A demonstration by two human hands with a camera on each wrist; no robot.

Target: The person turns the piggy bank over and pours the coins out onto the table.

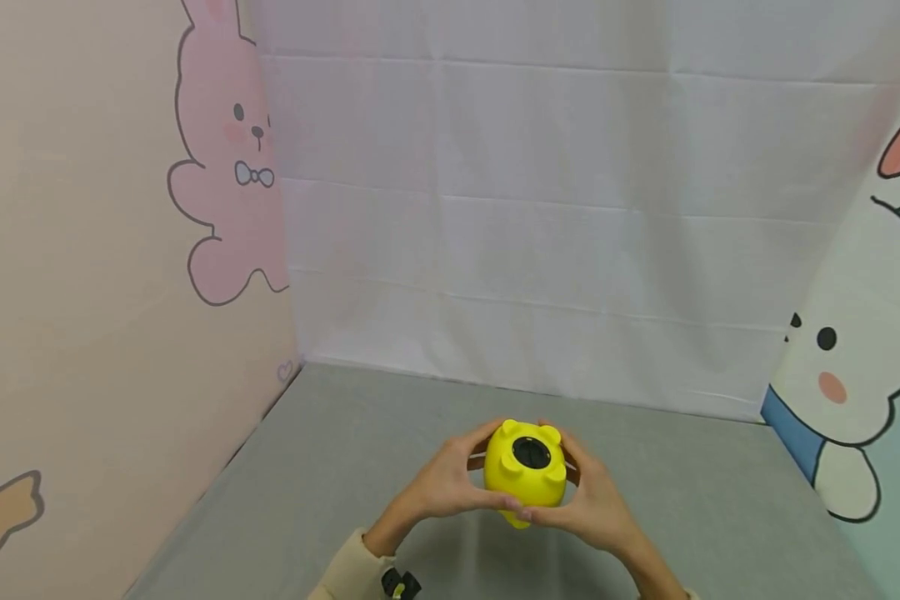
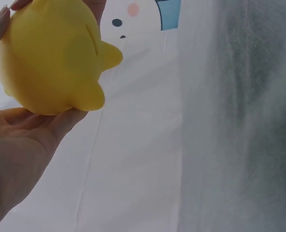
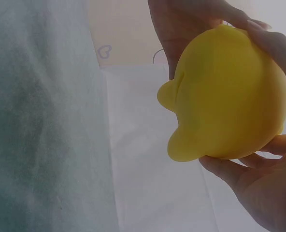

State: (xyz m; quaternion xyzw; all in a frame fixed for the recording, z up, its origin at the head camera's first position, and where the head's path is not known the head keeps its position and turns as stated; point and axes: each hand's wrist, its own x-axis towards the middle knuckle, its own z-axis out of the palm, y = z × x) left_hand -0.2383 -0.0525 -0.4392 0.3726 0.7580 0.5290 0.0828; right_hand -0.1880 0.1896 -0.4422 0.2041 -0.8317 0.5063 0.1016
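I have both hands wrapped round a yellow piggy bank (image 1: 526,472), held up off the grey table (image 1: 330,467) at the near middle of the booth. My left hand (image 1: 444,482) cups its left side, fingers curled over the far top and thumb meeting the underside; the right hand (image 1: 596,497) mirrors that on the other side, fingertips touching the bank's front lower edge. Neither hand is spread wide — each closes just enough to follow the round body. The bank is turned belly-up toward me, so its black round plug (image 1: 532,452) faces the head camera with the stubby feet around it. From the left wrist the piggy bank (image 2: 49,55) rests on my palm (image 2: 22,145), coin slot in sight — from the right wrist the same bank (image 3: 230,94) sits between fingers above and below. White curtain (image 1: 555,208) behind, a pink rabbit picture (image 1: 225,158) on the left wall.
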